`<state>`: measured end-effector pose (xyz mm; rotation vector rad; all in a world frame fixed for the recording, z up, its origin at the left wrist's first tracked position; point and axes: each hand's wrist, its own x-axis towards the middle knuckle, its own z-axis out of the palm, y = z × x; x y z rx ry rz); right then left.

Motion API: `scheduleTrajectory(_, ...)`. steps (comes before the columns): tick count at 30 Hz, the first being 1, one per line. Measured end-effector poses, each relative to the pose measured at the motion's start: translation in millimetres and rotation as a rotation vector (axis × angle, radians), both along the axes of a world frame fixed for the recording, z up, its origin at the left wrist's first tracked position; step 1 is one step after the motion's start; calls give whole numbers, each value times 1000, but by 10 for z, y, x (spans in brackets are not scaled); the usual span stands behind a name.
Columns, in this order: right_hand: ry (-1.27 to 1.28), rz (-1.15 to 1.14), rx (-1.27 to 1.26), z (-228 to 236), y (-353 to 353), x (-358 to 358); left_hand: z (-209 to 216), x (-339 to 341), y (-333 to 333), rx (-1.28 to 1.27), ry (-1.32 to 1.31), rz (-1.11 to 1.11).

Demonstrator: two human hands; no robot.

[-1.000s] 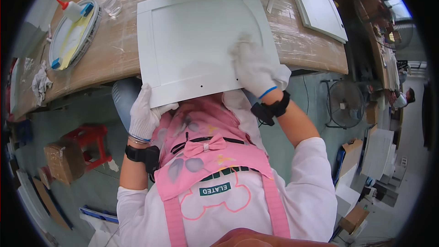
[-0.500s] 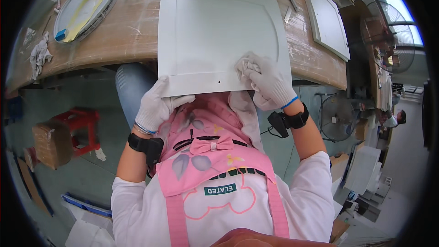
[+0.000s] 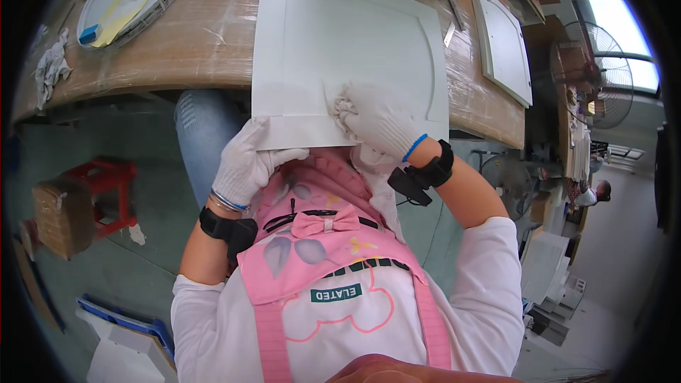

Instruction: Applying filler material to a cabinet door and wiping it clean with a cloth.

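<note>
A white cabinet door [image 3: 355, 42] with a raised frame and recessed middle lies on the table, its near edge jutting out over my lap. My gloved left hand [image 3: 245, 159] grips the door's near left corner, fingers on top and thumb along the front edge. On the lower part of the door, right of its middle, my gloved right hand [image 3: 386, 120] presses a bunched white cloth [image 3: 345, 110] against the surface. The fingers of that hand are closed round the cloth and partly blurred.
The wrapped brown table [image 3: 206, 46] bears a round tray [image 3: 167, 1] with a yellow sheet and a blue block, plus a crumpled rag [image 3: 52, 69]. Another white door [image 3: 505, 50] lies right. A red stool [image 3: 117, 191] stands left. Fans and another person [image 3: 592, 193] are right.
My right hand has slid the cloth leftward across the door, from near its right side towards the middle. My left hand keeps its hold on the corner. The whole view has shifted slightly.
</note>
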<state>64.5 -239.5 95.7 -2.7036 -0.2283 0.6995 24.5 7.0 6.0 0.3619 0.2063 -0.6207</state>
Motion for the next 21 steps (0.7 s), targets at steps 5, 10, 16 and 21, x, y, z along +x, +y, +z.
scheduleTrajectory(5,-79,-73,79,-69,83,-4,-4,-3,-1,14,19,6)
scheduleTrajectory(10,38,-94,-14,98,152,28,-12,0,-17,6,19,12)
scheduleTrajectory(16,-66,34,-109,183,149,-2,-3,-11,9,18,19,12)
scheduleTrajectory(21,-13,170,-64,129,183,-27,17,-11,-15,39,18,24)
